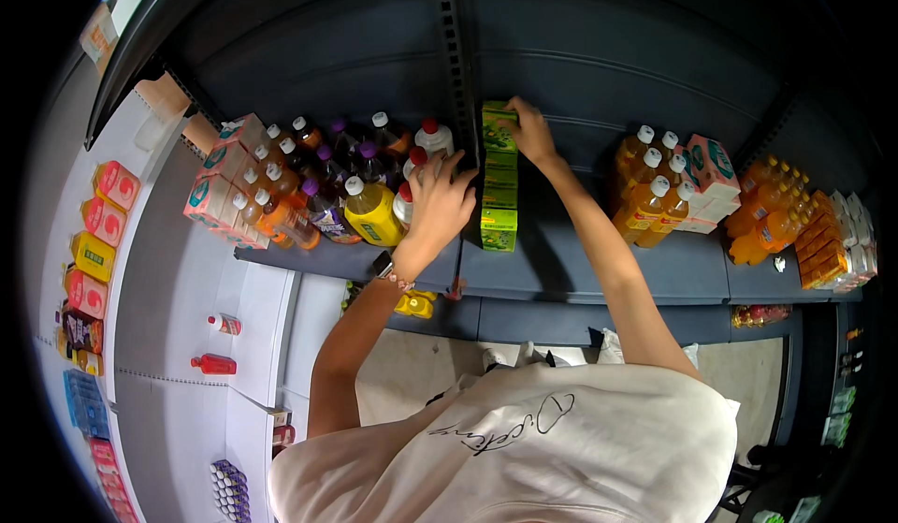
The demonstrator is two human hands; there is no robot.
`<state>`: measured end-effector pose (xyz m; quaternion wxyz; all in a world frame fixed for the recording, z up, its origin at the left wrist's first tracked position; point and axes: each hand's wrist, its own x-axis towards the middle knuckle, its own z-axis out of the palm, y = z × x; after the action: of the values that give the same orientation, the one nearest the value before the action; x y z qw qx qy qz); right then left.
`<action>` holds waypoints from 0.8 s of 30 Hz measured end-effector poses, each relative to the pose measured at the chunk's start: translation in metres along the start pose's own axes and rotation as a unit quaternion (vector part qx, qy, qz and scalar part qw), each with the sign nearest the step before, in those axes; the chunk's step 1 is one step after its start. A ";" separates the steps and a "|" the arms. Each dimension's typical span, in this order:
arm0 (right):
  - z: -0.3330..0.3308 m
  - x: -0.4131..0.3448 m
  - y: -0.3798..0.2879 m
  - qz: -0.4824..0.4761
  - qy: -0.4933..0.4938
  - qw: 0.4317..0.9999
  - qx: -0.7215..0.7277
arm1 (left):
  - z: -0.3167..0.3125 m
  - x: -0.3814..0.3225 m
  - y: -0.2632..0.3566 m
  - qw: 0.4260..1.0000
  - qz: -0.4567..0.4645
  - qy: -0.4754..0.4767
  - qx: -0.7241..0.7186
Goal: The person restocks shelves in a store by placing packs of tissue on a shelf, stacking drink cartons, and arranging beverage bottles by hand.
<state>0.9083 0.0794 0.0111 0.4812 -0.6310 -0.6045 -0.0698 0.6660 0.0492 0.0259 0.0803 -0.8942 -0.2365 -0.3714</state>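
A row of green drink cartons [499, 220] runs from front to back on the dark shelf. My right hand [532, 134] is at the rearmost green carton [499, 132], with its fingers and thumb against the upper part. My left hand [440, 197] has its fingers spread and appears to hold nothing. It is beside white bottles with red caps [435, 136], partly hiding them; whether it touches them is unclear. Just left of that hand stands a yellow drink bottle [375, 211] with a white cap, beside a purple-capped dark bottle [328, 211].
Orange tea bottles [642, 207] and pink-and-white cartons [712, 168] stand to the right, with orange soda bottles [761, 232] farther along. More pink cartons [221, 197] are at the left end. The shelf's front edge [561, 295] runs below my forearms. A white shelf unit [256, 340] adjoins on the left.
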 end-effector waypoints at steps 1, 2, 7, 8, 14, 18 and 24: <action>-0.002 0.002 0.001 0.007 -0.013 1.000 -0.001 | -0.003 -0.002 0.002 1.000 0.008 0.012 -0.013; -0.003 0.003 0.003 0.015 -0.025 1.000 -0.001 | -0.007 -0.003 0.004 1.000 0.006 0.011 -0.011; -0.006 0.004 0.007 0.007 -0.021 1.000 -0.005 | -0.018 -0.011 0.008 1.000 0.003 0.001 -0.015; -0.006 0.004 0.006 -0.002 -0.020 1.000 0.000 | -0.019 -0.012 0.008 1.000 0.003 -0.002 -0.012; -0.009 0.004 0.007 0.011 -0.026 1.000 0.000 | -0.012 -0.015 0.008 1.000 0.004 -0.003 -0.012; -0.010 0.003 0.006 0.023 -0.037 0.999 0.001 | -0.008 -0.012 0.014 1.000 0.005 0.002 -0.024; -0.007 0.006 0.012 0.003 -0.024 1.000 0.005 | -0.003 -0.012 0.022 0.999 -0.001 -0.018 -0.033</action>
<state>0.9232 0.0813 0.0121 0.4697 -0.6321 -0.6143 -0.0500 0.6673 0.0250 0.0199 0.0461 -0.9027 -0.2259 -0.3633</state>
